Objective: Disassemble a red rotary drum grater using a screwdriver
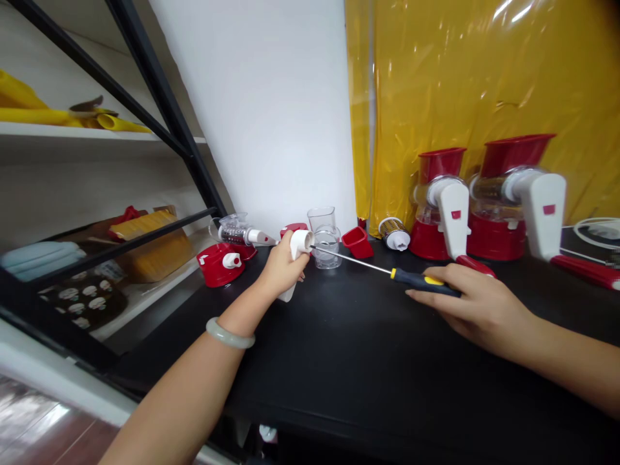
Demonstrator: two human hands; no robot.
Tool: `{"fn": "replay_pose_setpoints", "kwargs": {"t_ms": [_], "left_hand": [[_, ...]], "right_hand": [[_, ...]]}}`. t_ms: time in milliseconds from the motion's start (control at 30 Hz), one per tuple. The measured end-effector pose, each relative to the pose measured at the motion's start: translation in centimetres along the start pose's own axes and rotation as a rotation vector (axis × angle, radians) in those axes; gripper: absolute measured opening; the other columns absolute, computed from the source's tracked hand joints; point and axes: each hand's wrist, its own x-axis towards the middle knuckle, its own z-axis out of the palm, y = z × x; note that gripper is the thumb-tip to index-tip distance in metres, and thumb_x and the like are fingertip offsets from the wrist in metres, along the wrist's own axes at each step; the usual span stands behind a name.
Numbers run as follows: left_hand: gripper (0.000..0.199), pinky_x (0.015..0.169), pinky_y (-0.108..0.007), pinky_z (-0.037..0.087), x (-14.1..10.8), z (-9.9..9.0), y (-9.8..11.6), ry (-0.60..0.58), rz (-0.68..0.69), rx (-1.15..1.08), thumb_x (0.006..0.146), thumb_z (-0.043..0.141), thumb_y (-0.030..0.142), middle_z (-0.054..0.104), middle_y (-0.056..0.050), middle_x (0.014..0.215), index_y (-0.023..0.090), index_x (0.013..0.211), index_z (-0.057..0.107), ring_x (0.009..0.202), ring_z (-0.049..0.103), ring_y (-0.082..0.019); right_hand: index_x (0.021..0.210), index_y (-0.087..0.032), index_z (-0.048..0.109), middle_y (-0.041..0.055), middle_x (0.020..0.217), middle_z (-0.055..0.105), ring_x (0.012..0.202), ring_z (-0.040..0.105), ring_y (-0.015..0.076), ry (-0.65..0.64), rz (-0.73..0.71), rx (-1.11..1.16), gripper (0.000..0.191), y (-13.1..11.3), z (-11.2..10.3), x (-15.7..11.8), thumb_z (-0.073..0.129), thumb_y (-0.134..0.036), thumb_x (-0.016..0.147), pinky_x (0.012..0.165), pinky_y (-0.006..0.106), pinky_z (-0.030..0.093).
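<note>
My left hand [281, 265] is wrapped round a white plastic crank handle [301, 241] of a rotary grater, with its round open end facing right. In my right hand [479, 310] is a screwdriver [419, 279] with a dark blue and yellow grip. Its long shaft points left and the tip meets the round end of the crank handle; how deep it reaches I cannot tell. Just behind are a clear plastic housing [328, 258] and a red hopper [358, 243]. A metal grating drum [394, 233] lies further right.
Two upright red and white rotary graters [454, 216] [546, 213] stand at the right. A red base [220, 265] and another drum with a white handle [239, 235] sit at the left. A black-framed shelf [159, 97] borders the black table [358, 361].
</note>
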Motion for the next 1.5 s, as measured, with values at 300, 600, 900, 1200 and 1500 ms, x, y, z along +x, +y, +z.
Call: {"fn": "replay_pose_setpoints", "kwargs": {"t_ms": [300, 600, 900, 1200, 1500], "left_hand": [[0.021, 0.052, -0.031, 0.051, -0.3, 0.1, 0.2, -0.022, 0.021, 0.107, 0.081, 0.057, 0.024, 0.059, 0.004, 0.063, 0.022, 0.101, 0.050, 0.048, 0.061, -0.018], [0.014, 0.068, -0.037, 0.052, -0.5, 0.4, 0.2, -0.021, 0.141, 0.296, 0.080, 0.057, 0.022, 0.064, -0.004, 0.076, 0.022, 0.093, 0.050, 0.075, 0.066, -0.026], [0.022, 0.050, -0.033, 0.051, -0.6, 0.9, 0.2, -0.089, -0.017, 0.054, 0.080, 0.055, 0.025, 0.060, 0.002, 0.067, 0.022, 0.100, 0.046, 0.048, 0.062, -0.020], [0.028, 0.041, -0.030, 0.050, -0.4, 1.1, -0.1, -0.036, -0.070, -0.122, 0.077, 0.059, 0.024, 0.056, 0.006, 0.058, 0.023, 0.103, 0.048, 0.041, 0.060, -0.017], [0.026, 0.040, -0.027, 0.050, -0.6, 0.9, 0.3, -0.005, -0.007, -0.042, 0.078, 0.058, 0.022, 0.057, 0.007, 0.058, 0.021, 0.102, 0.049, 0.041, 0.062, -0.018]], "right_hand": [[0.125, -0.024, 0.063, 0.0101, 0.102, 0.065, 0.090, 0.067, 0.0251, 0.097, 0.503, 0.187, 0.038, -1.3, 0.2, 1.2, 0.067, -0.040, 0.090, 0.074, 0.038, 0.059], [0.074, -0.018, 0.068, 0.0070, 0.052, 0.067, 0.033, 0.057, 0.0168, -0.120, 1.177, 1.090, 0.052, -1.3, 0.4, 2.3, 0.057, -0.066, 0.089, 0.028, 0.024, 0.040], [0.096, -0.023, 0.072, 0.0056, 0.080, 0.074, 0.065, 0.070, 0.0220, -0.006, 0.392, 0.092, 0.026, -1.6, -0.7, 1.3, 0.053, -0.040, 0.098, 0.059, 0.035, 0.054], [0.099, -0.023, 0.063, 0.0058, 0.087, 0.073, 0.078, 0.072, 0.0233, 0.230, 0.788, 0.360, 0.036, -1.5, -0.4, 1.9, 0.072, -0.054, 0.083, 0.069, 0.035, 0.059], [0.068, -0.021, 0.063, 0.0028, 0.051, 0.061, 0.043, 0.058, 0.0176, -0.151, 0.839, 0.418, 0.054, -1.6, -0.7, 1.9, 0.040, -0.060, 0.098, 0.044, 0.031, 0.045]]}}
